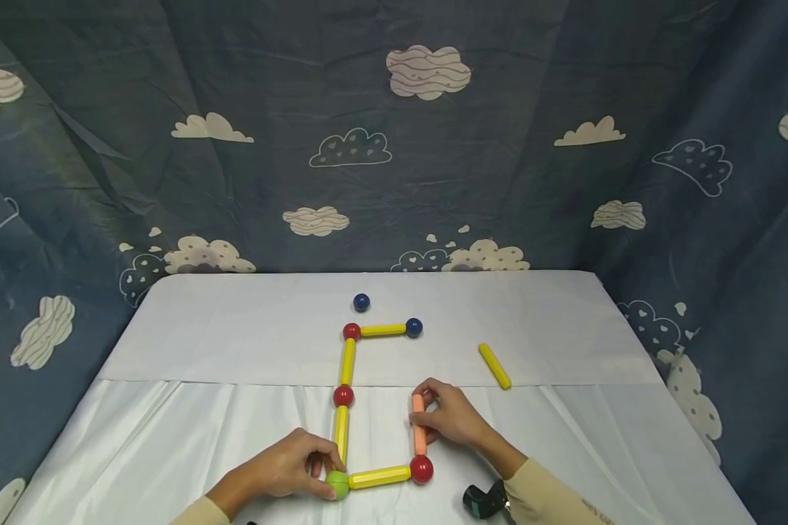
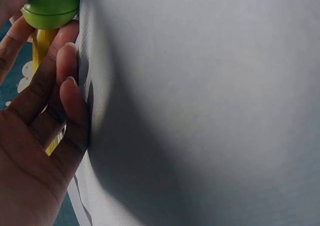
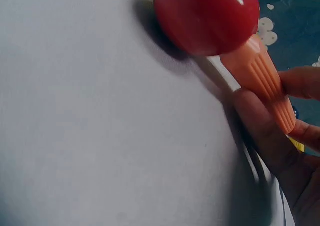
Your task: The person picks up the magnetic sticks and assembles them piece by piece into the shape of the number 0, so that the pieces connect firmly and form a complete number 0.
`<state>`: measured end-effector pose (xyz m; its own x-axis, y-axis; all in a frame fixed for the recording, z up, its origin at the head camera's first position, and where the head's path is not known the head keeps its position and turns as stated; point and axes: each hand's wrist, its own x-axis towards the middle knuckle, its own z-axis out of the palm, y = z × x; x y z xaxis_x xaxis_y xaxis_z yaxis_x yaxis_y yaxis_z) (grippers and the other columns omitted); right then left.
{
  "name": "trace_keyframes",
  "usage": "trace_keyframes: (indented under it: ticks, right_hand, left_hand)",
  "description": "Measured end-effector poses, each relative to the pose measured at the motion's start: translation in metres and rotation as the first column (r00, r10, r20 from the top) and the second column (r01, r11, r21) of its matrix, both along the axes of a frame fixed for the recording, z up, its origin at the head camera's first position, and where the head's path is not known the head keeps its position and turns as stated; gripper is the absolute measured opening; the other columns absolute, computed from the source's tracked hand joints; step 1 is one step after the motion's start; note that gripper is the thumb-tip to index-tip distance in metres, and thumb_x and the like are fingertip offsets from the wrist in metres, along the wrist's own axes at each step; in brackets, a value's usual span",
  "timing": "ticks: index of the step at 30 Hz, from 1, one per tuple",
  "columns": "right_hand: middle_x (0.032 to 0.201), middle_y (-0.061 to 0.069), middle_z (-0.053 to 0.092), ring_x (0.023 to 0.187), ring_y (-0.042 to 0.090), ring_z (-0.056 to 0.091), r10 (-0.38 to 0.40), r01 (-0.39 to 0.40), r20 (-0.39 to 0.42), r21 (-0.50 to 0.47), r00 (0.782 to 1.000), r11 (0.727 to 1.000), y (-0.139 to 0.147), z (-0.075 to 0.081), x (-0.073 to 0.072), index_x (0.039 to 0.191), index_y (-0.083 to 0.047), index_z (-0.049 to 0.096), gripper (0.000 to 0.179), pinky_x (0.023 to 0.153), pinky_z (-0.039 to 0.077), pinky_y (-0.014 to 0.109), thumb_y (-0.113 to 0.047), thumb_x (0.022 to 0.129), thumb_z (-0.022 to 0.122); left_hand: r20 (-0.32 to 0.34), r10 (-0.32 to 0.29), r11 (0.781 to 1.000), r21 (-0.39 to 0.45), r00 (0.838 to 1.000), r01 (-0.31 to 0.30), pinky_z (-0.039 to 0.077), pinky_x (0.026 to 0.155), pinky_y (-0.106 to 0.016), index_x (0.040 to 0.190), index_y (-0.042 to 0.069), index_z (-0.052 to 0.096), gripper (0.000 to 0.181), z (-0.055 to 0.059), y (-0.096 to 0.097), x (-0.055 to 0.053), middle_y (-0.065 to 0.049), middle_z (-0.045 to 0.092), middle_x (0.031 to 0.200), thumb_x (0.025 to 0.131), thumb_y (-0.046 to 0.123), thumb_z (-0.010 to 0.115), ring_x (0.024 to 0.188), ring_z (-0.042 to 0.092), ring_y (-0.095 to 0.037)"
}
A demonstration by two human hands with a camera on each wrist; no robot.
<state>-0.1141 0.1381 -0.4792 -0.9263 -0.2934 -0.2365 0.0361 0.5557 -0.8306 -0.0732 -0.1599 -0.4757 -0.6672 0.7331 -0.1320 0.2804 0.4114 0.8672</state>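
My left hand (image 1: 295, 467) pinches a green ball (image 1: 338, 483) at the near left corner of a shape made of rods and balls. From that ball, a yellow rod (image 1: 380, 477) runs right to a red ball (image 1: 422, 469). My right hand (image 1: 453, 415) grips an orange rod (image 1: 419, 426), whose near end meets this red ball; the right wrist view shows thumb and fingers on either side of the ridged orange rod (image 3: 262, 78). Another yellow rod (image 1: 342, 434) leads away from the green ball to a second red ball (image 1: 344, 396).
Farther back, a yellow rod (image 1: 348, 362), a red ball (image 1: 352, 332), a yellow rod (image 1: 384, 330) and a blue ball (image 1: 414, 327) continue the shape. A loose blue ball (image 1: 362, 302) and a loose yellow rod (image 1: 495, 366) lie apart. A dark device (image 1: 484, 502) sits beside the right sleeve.
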Motion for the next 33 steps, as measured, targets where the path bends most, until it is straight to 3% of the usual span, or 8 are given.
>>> trace_keyframes:
  ticks: [20, 33]
  right_hand:
    - [0.093, 0.005, 0.052, 0.053, 0.01, 0.058, 0.022, -0.018, -0.059, 0.08, 0.998, 0.997, 0.0, 0.002, 0.003, 0.113, -0.001, 0.06, 0.04, 0.048, 0.048, 0.024, -0.014, 0.08, 0.078]
    - [0.096, 0.006, 0.055, 0.054, 0.013, 0.05, 0.018, -0.002, -0.141, 0.109, 0.99, 0.994, 0.007, 0.012, -0.014, 0.113, -0.005, 0.06, 0.042, 0.044, 0.044, 0.026, -0.015, 0.078, 0.08]
  left_hand:
    - [-0.012, -0.014, 1.0, 0.012, 1.0, 0.014, 0.047, 0.055, -0.018, 0.091, 0.019, 0.071, 0.021, -0.001, -0.001, 0.0, 0.016, 0.059, 0.073, 0.076, 0.031, 0.081, 0.061, 0.049, 0.004]
    - [0.013, 0.004, 1.0, 0.007, 1.0, -0.004, 0.046, 0.055, -0.018, 0.091, 0.018, 0.072, 0.021, -0.002, 0.0, 0.0, 0.016, 0.058, 0.073, 0.075, 0.027, 0.082, 0.062, 0.05, 0.002]
